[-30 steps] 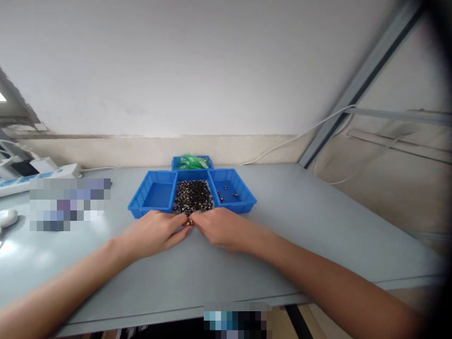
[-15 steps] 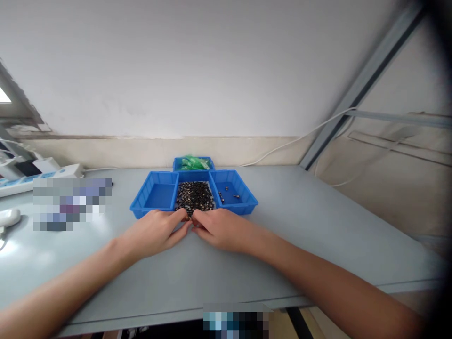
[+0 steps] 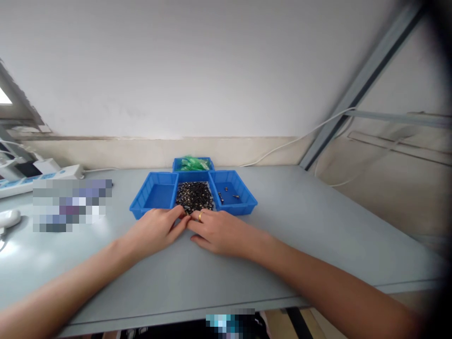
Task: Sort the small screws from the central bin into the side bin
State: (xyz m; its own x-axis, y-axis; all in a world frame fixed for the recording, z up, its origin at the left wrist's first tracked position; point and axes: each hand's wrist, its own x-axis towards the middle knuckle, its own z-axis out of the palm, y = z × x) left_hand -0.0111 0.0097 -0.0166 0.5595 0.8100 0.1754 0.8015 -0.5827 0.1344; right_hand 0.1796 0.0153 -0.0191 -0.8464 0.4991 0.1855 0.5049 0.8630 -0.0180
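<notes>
My left hand [image 3: 155, 230] and my right hand [image 3: 219, 231] rest together on the grey table [image 3: 282, 235], fingertips meeting just in front of the middle blue tray [image 3: 194, 196], which is full of small dark metal parts. Both hands pinch inward; a small part may sit between the fingertips, too small to make out. A gold ring [image 3: 199, 216] shows on a finger of my right hand. The left blue tray [image 3: 155, 197] has nothing in it. The right blue tray [image 3: 231, 194] holds a few small parts.
A fourth blue tray [image 3: 192, 163] with green pieces sits behind the others. A white power strip [image 3: 38, 180] and a white object [image 3: 9, 218] lie at far left. A white cable [image 3: 300, 136] runs along the wall. The table edge falls off at right.
My hands have edged slightly left and closer together; my right hand has turned so that the ring shows. The small part seen between the fingertips a second ago is hidden now.
</notes>
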